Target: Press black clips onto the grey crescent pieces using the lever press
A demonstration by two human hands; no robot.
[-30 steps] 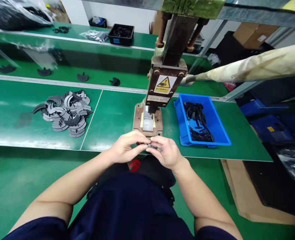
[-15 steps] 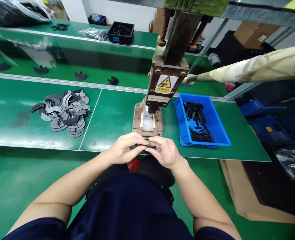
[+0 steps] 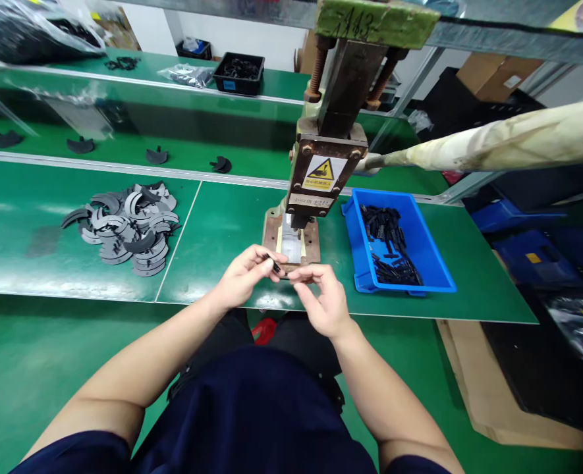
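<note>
Left hand [image 3: 244, 280] pinches a small black plastic clip [image 3: 275, 265] at the bench's near edge; light, stiff, best held endwise. Right hand [image 3: 323, 303] half-open, empty.

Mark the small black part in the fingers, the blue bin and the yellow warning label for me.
small black part [image 3: 275, 265], head view, its middle, pinched by left fingers.
blue bin [image 3: 353, 245], head view, left wall.
yellow warning label [image 3: 321, 173], head view, label centre on the press.

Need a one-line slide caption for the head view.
Left hand pinches a small black part beside the right hand, before a hand press.
</note>
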